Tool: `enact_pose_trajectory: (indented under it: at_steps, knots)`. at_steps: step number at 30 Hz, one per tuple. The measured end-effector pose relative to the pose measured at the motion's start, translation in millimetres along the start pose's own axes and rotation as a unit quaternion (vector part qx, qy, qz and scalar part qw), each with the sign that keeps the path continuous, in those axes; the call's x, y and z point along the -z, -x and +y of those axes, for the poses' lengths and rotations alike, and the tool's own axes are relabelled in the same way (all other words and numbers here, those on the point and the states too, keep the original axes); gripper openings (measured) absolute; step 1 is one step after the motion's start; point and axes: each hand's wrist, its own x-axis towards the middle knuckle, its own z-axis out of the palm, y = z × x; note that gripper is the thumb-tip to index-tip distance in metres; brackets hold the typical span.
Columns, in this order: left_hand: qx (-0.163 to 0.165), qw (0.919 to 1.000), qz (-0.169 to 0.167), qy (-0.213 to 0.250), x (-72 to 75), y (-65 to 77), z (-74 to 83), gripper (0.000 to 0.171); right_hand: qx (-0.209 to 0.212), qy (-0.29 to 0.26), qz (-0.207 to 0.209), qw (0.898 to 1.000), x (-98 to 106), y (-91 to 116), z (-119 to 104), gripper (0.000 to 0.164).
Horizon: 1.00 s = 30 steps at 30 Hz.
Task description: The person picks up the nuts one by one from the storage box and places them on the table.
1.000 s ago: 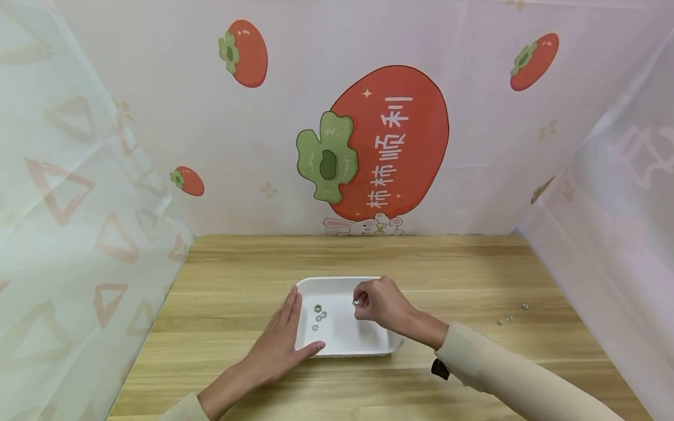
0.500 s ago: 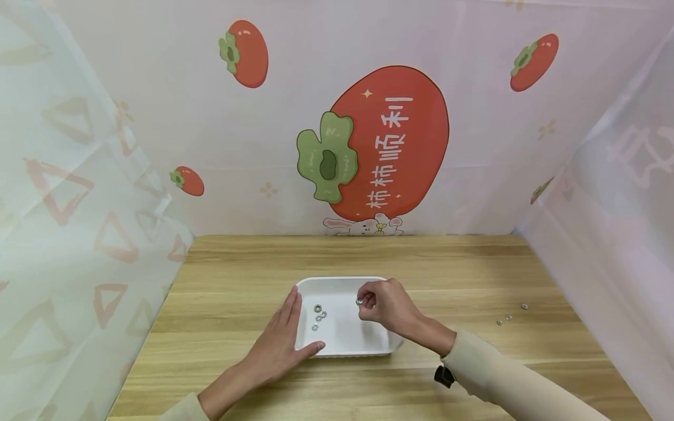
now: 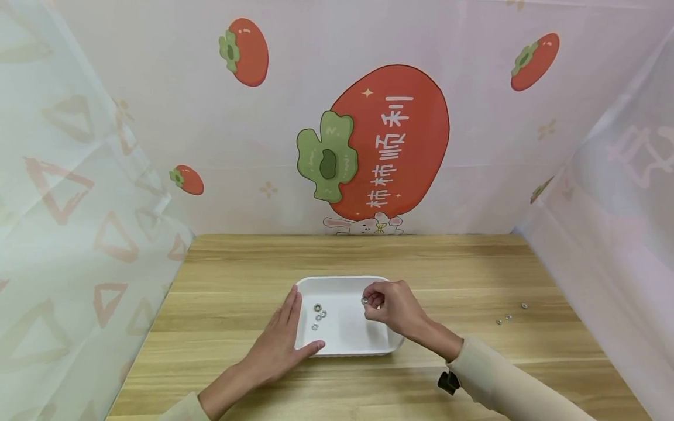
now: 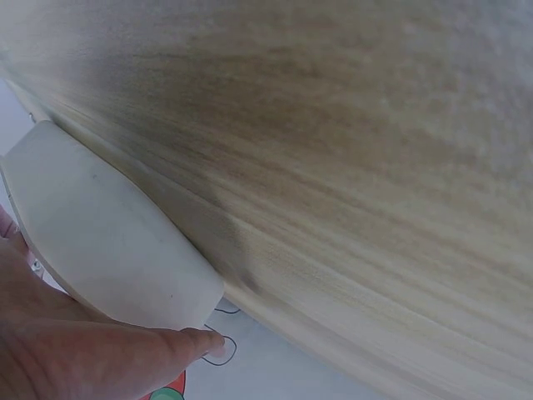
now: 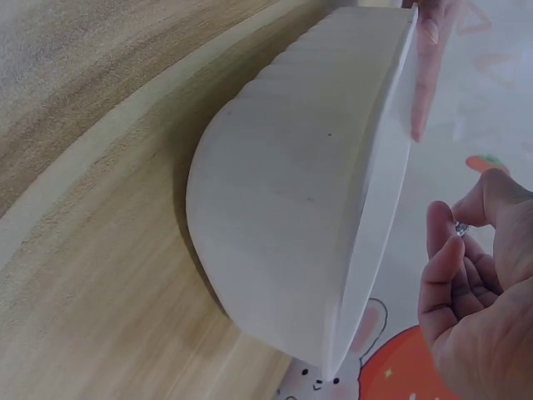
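Observation:
A white tray (image 3: 344, 354) stands on the wooden table. My left hand (image 3: 279, 345) rests along its left side, fingers straight against the outer wall and thumb over the front rim. Over the tray's right part, my right hand (image 3: 397, 307) pinches a small metal nut (image 3: 364, 300) between thumb and index finger; the right wrist view also shows this nut (image 5: 461, 227), mostly covered by fingertips. Several small ring-shaped nuts (image 3: 318, 307) lie in the left half of the tray. The left wrist view shows the tray's outer wall (image 4: 108, 233) beside my hand.
On the table to the right lie three more small metal nuts (image 3: 508, 317), apart from each other. A printed cloth wall (image 3: 463, 199) closes off the table's back edge, and pale cloth (image 3: 605, 234) hangs on both sides.
My right hand has drifted a little to the right over the tray, with the nut still between its fingers. The left hand and the tray have stayed in place.

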Motion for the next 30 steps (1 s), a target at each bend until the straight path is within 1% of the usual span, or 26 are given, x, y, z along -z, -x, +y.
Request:
enact_pose_trajectory:
  at_steps: [5,14,20,24,30]
  knots:
    - [-0.002,1.0000,0.001,0.001,-0.2,0.4,-0.1,0.115,0.002,-0.008,0.012,1.000,2,4,3,0.014]
    - [-0.004,1.0000,0.003,0.002,0.1,1.1,-0.4,0.114,-0.016,-0.010,0.021,1.000,8,14,9,0.016]
    - [0.001,1.0000,-0.006,0.002,0.4,0.5,-0.3,0.115,-0.016,-0.011,0.033,0.999,12,20,14,0.016]
    - [0.006,0.9999,-0.013,0.003,0.5,-0.1,-0.1,0.116,-0.014,-0.003,0.044,0.999,14,23,17,0.017]
    - [0.009,0.9998,-0.014,0.009,0.7,-0.4,0.2,0.116,-0.010,0.005,0.068,0.998,16,27,21,0.018]
